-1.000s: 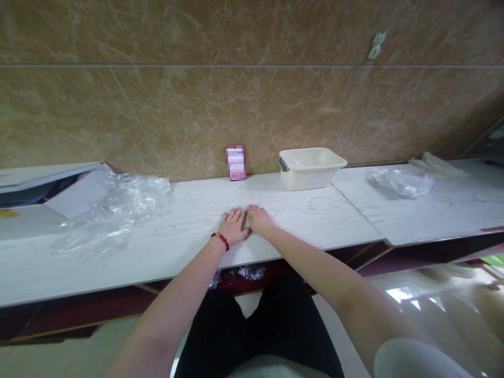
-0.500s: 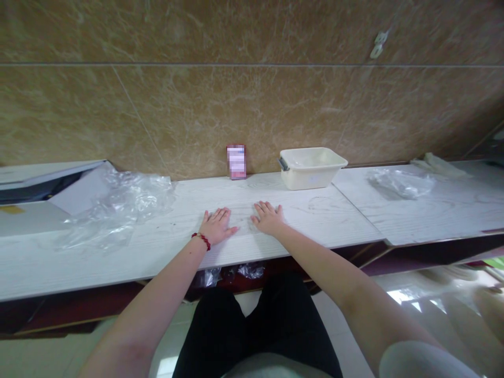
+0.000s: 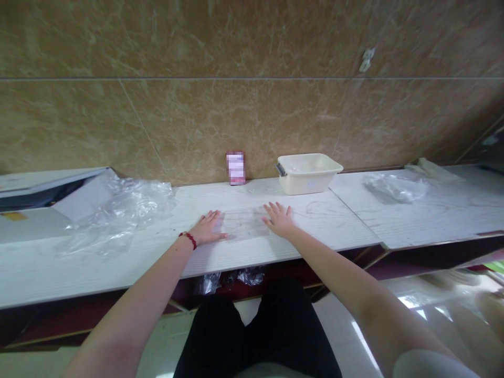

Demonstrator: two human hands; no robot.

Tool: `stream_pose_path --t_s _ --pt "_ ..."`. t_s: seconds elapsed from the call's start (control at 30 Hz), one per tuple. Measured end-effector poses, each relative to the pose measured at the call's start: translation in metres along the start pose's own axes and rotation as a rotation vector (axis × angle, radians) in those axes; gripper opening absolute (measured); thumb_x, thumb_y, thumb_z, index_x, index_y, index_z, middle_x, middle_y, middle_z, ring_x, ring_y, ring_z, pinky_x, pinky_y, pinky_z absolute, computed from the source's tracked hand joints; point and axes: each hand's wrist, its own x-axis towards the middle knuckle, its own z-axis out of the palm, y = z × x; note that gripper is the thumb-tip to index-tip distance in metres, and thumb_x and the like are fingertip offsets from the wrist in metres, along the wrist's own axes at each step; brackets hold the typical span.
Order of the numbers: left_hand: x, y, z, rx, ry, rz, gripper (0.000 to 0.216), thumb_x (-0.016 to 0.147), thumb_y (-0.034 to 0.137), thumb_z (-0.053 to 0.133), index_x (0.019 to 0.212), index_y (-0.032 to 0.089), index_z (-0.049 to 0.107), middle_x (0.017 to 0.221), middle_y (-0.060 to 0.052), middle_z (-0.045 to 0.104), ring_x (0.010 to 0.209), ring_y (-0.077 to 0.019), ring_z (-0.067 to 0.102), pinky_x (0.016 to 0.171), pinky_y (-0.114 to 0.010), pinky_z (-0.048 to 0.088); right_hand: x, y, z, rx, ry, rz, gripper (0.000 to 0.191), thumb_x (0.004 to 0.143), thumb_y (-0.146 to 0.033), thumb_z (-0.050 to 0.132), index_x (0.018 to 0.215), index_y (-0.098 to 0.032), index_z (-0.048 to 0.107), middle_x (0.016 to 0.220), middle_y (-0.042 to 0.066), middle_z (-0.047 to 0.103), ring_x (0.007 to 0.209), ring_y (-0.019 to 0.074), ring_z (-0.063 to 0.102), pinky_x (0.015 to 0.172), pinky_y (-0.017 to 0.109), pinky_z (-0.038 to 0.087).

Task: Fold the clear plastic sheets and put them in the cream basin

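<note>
Both my hands lie flat, palms down, on a white wood-grain board (image 3: 275,247). My left hand (image 3: 207,229), with a red bead bracelet on the wrist, rests with fingers stretched out. My right hand (image 3: 280,220) lies a hand's width to its right, fingers spread. Between them a thin clear plastic sheet (image 3: 244,224) lies flat on the board, and each hand presses on one side of it.
A cream plastic tub (image 3: 307,171) and a small pink box (image 3: 235,168) stand against the brown tiled wall. Crumpled clear plastic (image 3: 118,207) lies at the left, another clear bag (image 3: 391,185) on the right board. Dark clear bags hang under the board's edge.
My hands, side by side and touching a second ago, have slid apart along the board, the left to the left and the right to the right, smoothing the clear sheet.
</note>
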Motion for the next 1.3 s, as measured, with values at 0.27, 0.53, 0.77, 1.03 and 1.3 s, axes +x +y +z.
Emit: stream_pose_path --t_s 0.27,0.53,0.77,1.03,1.3 --pt "-0.005 0.057 -0.002 -0.106 0.11 0.139 0.077 0.075 0.06 0.022 0.129 0.005 0.021 0.135 -0.017 0.019 0.126 -0.0244 0.01 0.1 -0.038 0.007 -0.028 0.008 -0.037 -0.039 0.101 -0.519 0.023 0.077 -0.035 0.046 0.093 -0.027 0.061 0.1 0.003 0.058 0.103 0.0207 0.04 0.097 0.051 0.001" --pt "-0.003 0.102 0.018 -0.138 0.099 0.205 0.078 0.075 0.06 0.023 0.127 0.003 0.026 0.134 -0.018 0.022 0.125 -0.0256 0.015 0.1 -0.038 0.011 -0.03 0.001 -0.038 -0.182 0.059 -0.694 0.015 0.077 -0.023 0.047 0.076 -0.024 0.062 0.087 0.0 0.062 0.092 0.0183 0.045 0.096 0.053 0.002" --pt "-0.008 0.108 0.017 -0.076 0.109 0.182 0.076 0.075 0.059 0.023 0.125 0.002 0.029 0.132 -0.018 0.026 0.123 -0.0262 0.02 0.099 -0.04 0.017 -0.027 -0.001 -0.037 -0.24 0.103 -0.729 0.016 0.077 -0.017 0.043 0.075 -0.02 0.059 0.081 0.001 0.061 0.085 0.0159 0.047 0.096 0.048 0.007" --pt "-0.005 0.117 0.019 -0.011 0.164 0.132 0.045 0.081 0.023 0.03 0.122 0.008 0.036 0.129 -0.013 0.036 0.119 -0.0213 0.03 0.097 -0.039 0.023 -0.026 -0.001 -0.037 -0.054 0.197 -0.61 0.014 0.076 -0.022 0.043 0.078 -0.021 0.057 0.082 0.002 0.06 0.087 0.016 0.047 0.094 0.044 0.011" --pt "-0.014 0.112 0.005 -0.291 0.154 0.134 0.041 0.083 0.027 0.026 0.118 0.013 0.043 0.126 -0.01 0.041 0.117 -0.0211 0.033 0.098 -0.04 0.02 -0.039 0.011 -0.028 0.209 0.196 -0.337 0.049 0.063 -0.045 0.057 0.101 -0.016 0.047 0.101 0.01 0.053 0.098 0.0229 0.043 0.086 0.04 0.029"
